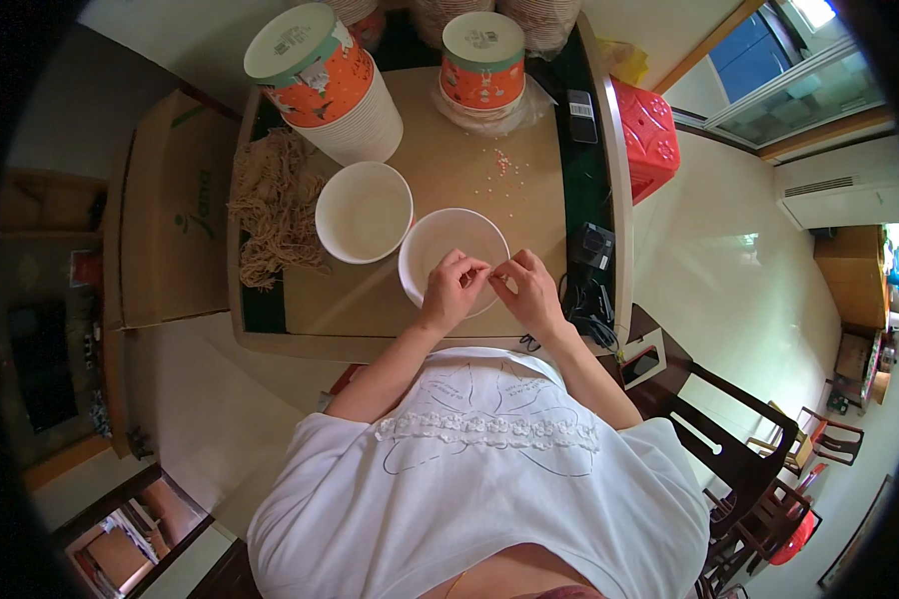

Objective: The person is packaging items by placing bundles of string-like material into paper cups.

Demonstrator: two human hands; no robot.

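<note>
Both hands meet over the right rim of an open white paper bucket point(425, 245) near the table's front edge. My left hand point(455, 288) is closed, its thumb and fingertips pinched together. Almost touching it, my right hand point(527, 292) is also closed in a pinch. Whatever lies between the fingertips is too small to make out. A second open paper bucket point(364, 213) stands just left, its pale inside visible. Small pink and white bits point(502, 165) lie scattered on the brown board point(440, 110) beyond the buckets.
Tall stacked orange-printed buckets point(335, 95) stand upside down at back left, with a shorter stack point(482, 65) at back right. Tangled brown twine point(273, 205) covers the left side. A black handheld device point(581, 117) and cables point(591, 309) line the right edge, beside a red stool point(647, 140).
</note>
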